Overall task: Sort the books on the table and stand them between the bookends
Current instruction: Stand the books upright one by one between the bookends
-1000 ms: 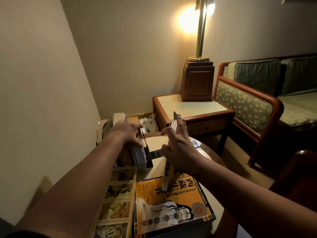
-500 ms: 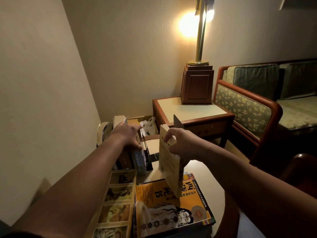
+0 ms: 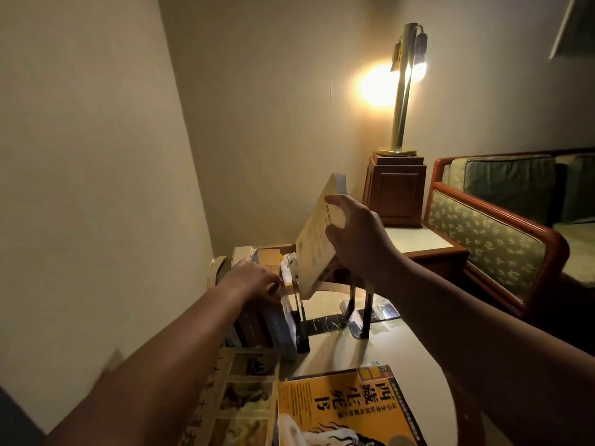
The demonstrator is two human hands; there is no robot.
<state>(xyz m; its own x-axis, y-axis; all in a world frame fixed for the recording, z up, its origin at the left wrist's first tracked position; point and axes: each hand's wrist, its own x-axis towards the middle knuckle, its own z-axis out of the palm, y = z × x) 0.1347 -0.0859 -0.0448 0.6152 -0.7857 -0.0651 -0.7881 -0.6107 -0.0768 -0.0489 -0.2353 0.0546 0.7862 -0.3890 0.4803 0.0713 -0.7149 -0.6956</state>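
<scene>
the right hand pinches a pale yellow paperback book by its top edge between curled fingers and thumb, holding it tilted in the air above the gap between two black metal bookends on the round pale table. the left hand rests loosely extended fingers on the tops of a row of dark standing books against the left bookend.
</scene>
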